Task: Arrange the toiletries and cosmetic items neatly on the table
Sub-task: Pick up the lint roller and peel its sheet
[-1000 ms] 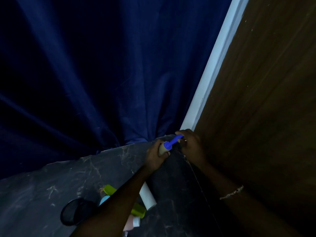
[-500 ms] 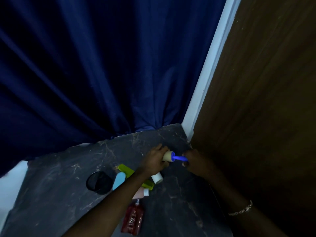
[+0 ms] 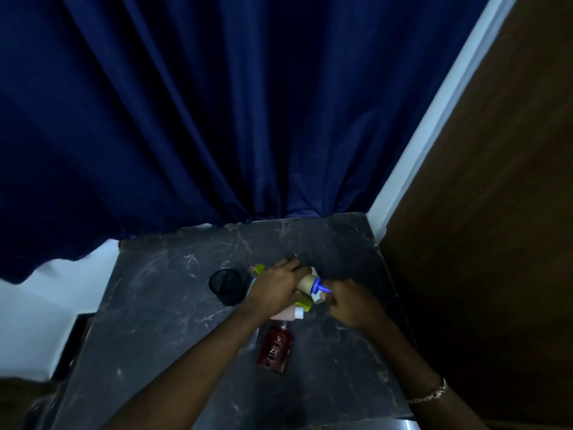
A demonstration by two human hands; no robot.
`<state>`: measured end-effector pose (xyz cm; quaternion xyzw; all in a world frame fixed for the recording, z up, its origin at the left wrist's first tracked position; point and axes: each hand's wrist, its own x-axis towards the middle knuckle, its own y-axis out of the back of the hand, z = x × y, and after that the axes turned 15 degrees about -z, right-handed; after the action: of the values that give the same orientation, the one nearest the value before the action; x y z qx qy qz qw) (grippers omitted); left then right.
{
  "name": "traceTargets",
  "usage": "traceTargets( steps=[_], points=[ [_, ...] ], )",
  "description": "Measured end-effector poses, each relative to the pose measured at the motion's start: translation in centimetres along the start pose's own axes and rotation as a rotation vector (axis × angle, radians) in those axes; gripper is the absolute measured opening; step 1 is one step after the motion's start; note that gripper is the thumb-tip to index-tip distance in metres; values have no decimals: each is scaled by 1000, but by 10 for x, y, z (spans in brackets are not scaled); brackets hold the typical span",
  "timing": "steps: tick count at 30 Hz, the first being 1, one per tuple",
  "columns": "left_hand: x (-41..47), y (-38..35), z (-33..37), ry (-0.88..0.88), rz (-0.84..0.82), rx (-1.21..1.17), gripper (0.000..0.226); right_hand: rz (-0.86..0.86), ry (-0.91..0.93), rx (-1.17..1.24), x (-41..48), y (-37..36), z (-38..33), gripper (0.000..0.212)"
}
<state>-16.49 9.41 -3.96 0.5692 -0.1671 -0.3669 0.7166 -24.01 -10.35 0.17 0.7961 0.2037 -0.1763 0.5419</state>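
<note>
Fingers (image 3: 291, 268) of the left hand (image 3: 276, 290) grasp the tube (image 3: 307, 282); the right hand (image 3: 350, 301) pinches its blue cap (image 3: 319, 287). Next, I think, stand it upright on the worktop (image 3: 173, 305).

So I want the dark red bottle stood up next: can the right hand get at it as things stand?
Probably yes, once freed. The dark red bottle lies alone on the table, nearer the person than the cluster, nothing over it. But the right hand is busy at the blue handle of the roller that the left hand holds.
</note>
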Motion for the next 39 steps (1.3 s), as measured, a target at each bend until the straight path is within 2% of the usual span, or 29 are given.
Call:
traceTargets(
  steps=[2,8,13,21,32,39],
  points=[
    [-21,7,-19,73,-14,-4,48,-8,23,-14,0,-6,-11,41],
    [-97,26,-82,281,-26,-182,62,-42,69,73,5,-20,-33,21],
    [-151,24,-102,407,26,-212,59,-43,130,157,17,-38,-73,15],
    [-255,17,-128,582,141,-265,50,-73,354,281,40,-77,-165,12],
    [-412,-27,-147,852,279,-407,52,-433,534,424,55,-146,-307,10],
    [-488,-71,-146,1028,361,-575,50,-665,515,529,56,-204,-378,17]
  ],
)
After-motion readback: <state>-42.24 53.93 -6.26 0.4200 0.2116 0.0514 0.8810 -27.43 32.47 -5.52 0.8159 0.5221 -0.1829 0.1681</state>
